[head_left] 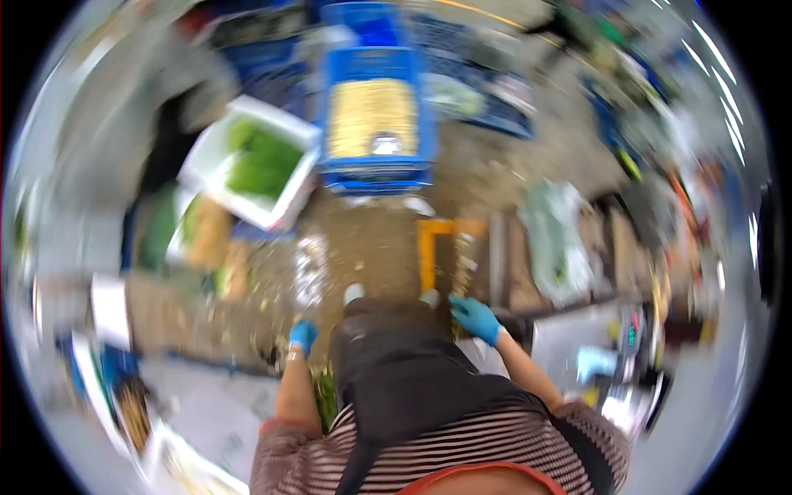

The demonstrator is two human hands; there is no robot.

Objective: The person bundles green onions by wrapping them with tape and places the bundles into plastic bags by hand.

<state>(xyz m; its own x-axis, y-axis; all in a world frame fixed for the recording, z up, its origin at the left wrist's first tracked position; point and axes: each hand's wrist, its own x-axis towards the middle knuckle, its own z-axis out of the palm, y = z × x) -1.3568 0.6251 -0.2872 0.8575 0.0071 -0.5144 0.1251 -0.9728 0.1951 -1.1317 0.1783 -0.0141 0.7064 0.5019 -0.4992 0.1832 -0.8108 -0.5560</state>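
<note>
My left hand [304, 335], in a blue glove, hangs low on the left with its fingers curled closed. Blur hides what it holds, if anything. Just beyond it lies a shiny whitish strip [311, 271] that looks like clear plastic; whether the two touch I cannot tell. My right hand [473, 318], gloved in blue too, is out to the right of my dark apron [396, 346]. Its fingers are stretched and somewhat apart, with nothing seen in them. Some leafy greens [324, 396] show beside my left forearm.
Ahead stands a blue crate [427, 115] with pale yellow stuff inside. Left of it sits a white foam box [289, 194] of greens. A scale [569, 334] with a lit display is at the right, near plastic bags [554, 239]. A yellow frame [426, 256] stands before my feet.
</note>
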